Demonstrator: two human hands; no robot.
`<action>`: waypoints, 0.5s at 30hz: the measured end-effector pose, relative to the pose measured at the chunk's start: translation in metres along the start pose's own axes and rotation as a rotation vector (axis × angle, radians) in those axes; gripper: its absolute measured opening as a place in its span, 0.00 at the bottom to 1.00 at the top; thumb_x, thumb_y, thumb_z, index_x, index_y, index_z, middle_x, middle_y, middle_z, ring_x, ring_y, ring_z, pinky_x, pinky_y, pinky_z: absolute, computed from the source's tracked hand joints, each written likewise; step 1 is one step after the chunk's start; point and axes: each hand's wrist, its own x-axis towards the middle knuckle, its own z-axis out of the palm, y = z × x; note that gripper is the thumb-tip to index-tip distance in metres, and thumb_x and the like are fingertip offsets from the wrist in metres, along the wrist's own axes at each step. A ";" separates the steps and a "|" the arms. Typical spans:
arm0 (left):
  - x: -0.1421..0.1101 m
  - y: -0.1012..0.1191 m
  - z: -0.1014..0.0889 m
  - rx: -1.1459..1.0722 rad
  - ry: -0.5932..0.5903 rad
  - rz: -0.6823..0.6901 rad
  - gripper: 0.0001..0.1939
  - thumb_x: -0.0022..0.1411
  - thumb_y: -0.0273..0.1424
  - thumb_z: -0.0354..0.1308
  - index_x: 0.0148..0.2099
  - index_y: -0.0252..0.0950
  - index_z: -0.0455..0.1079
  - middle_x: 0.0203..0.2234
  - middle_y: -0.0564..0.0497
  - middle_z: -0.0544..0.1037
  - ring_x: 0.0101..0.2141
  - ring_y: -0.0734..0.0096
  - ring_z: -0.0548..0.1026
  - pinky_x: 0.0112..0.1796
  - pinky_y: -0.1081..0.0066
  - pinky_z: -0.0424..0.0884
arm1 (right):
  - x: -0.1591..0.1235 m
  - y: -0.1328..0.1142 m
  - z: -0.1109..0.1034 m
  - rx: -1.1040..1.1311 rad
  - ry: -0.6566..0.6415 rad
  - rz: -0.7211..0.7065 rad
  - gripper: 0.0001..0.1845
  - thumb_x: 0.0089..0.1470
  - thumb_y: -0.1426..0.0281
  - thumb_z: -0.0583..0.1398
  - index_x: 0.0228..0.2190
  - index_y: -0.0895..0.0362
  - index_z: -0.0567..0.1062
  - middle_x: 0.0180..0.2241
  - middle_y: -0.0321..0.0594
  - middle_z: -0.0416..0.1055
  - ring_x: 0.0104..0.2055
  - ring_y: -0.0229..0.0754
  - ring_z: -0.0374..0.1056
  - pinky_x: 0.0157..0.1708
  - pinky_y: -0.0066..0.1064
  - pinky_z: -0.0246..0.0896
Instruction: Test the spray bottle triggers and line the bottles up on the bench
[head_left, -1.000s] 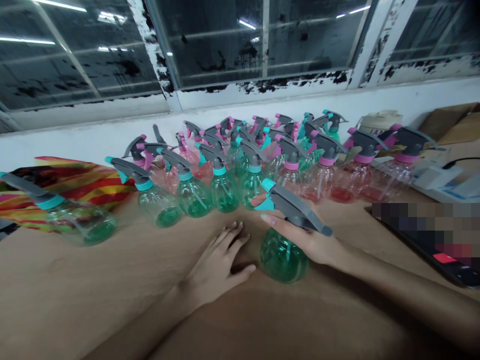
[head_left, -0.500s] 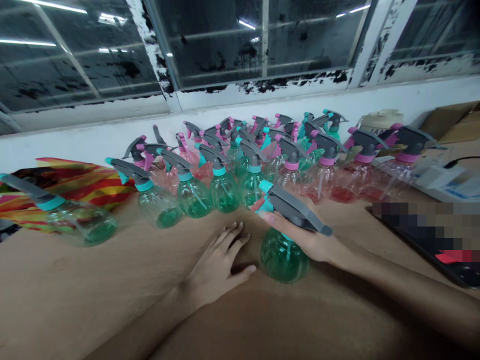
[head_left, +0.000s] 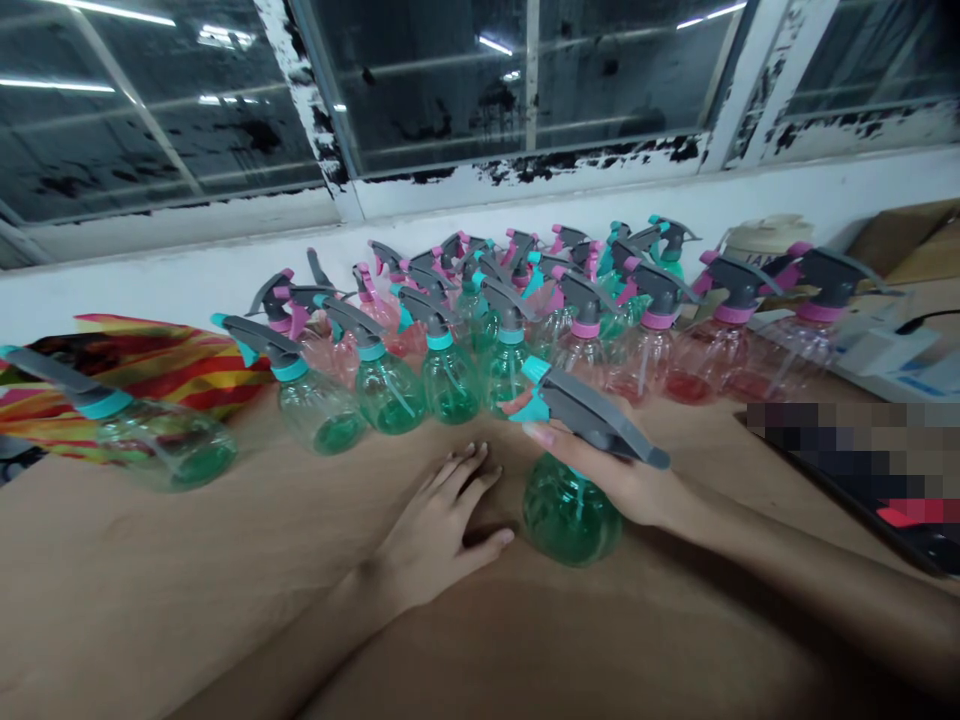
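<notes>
Our right hand (head_left: 621, 487) grips the near green bottle (head_left: 571, 522) by its neck, the trigger (head_left: 534, 407) having just eased outward, apparently between squeezes, while our left hand (head_left: 439, 530) lies spread at left.

On the bottle (head_left: 572, 515) I see the trigger (head_left: 531, 408) spring back out: half a second ago it sits drawn in toward the bottle, and now it juts farther forward from it. The right hand (head_left: 634, 492), wrapped around the top of the bottle, loosens its squeeze to match. My camera view also drifts very slightly, so the bottle shows a touch displaced.
</notes>
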 end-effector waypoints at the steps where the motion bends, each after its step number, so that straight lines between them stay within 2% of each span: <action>1: 0.000 0.000 0.000 -0.002 0.005 -0.003 0.31 0.64 0.46 0.54 0.63 0.34 0.57 0.63 0.40 0.56 0.62 0.54 0.54 0.59 0.52 0.55 | 0.000 0.000 0.000 0.019 0.004 0.009 0.09 0.53 0.64 0.61 0.38 0.52 0.74 0.32 0.36 0.73 0.33 0.41 0.70 0.37 0.36 0.64; 6: 0.000 0.000 0.001 -0.009 0.016 0.003 0.31 0.64 0.45 0.55 0.62 0.34 0.58 0.64 0.40 0.55 0.63 0.53 0.54 0.59 0.52 0.54 | -0.004 0.004 0.002 0.148 0.048 0.036 0.12 0.53 0.63 0.62 0.41 0.49 0.72 0.44 0.37 0.74 0.47 0.45 0.70 0.50 0.41 0.63; 10: 0.000 -0.001 0.001 0.004 0.012 0.010 0.31 0.64 0.45 0.55 0.62 0.32 0.58 0.63 0.38 0.56 0.62 0.53 0.54 0.59 0.52 0.54 | -0.004 0.004 0.002 0.145 0.044 0.050 0.11 0.53 0.64 0.62 0.40 0.50 0.73 0.44 0.38 0.75 0.46 0.46 0.71 0.50 0.42 0.63; 15: 0.000 0.000 0.000 -0.004 -0.003 -0.006 0.31 0.63 0.45 0.55 0.62 0.33 0.58 0.63 0.39 0.56 0.62 0.52 0.54 0.59 0.51 0.54 | -0.003 0.002 0.002 0.080 0.048 0.008 0.11 0.53 0.63 0.62 0.40 0.51 0.74 0.41 0.40 0.76 0.43 0.46 0.72 0.45 0.42 0.66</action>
